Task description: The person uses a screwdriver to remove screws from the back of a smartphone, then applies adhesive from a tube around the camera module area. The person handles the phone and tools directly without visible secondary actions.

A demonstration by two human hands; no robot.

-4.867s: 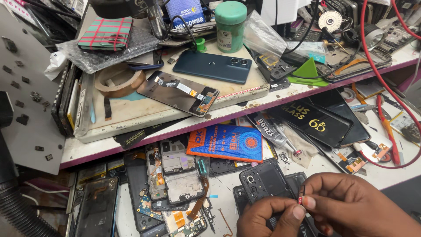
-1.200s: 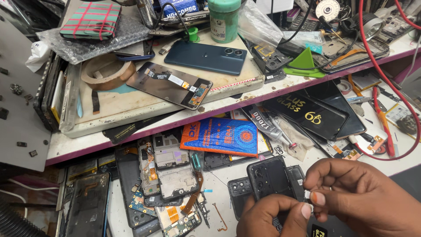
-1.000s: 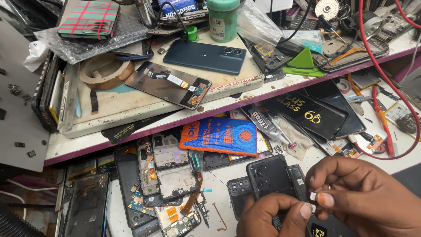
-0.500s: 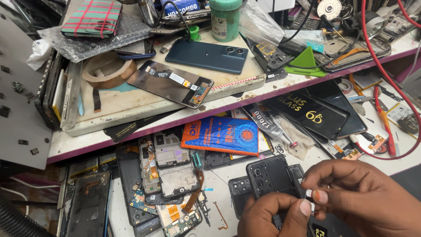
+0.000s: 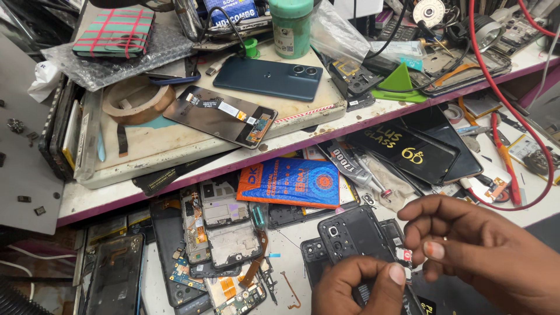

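Hands, left (image 5: pixel 359 286) and right (image 5: pixel 478 251), pinch one small component (image 5: pixel 403 255) together above a black phone back cover (image 5: pixel 357 233).

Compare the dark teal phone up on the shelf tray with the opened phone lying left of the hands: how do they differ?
The dark teal phone is closed, its smooth back and camera lenses facing up; the opened phone has no cover, so boards and flex cables show. The dark teal phone lies crosswise on the upper tray; the opened phone lies lengthwise on the lower bench among loose parts. Both lie flat, and neither the left hand nor the right hand touches them.
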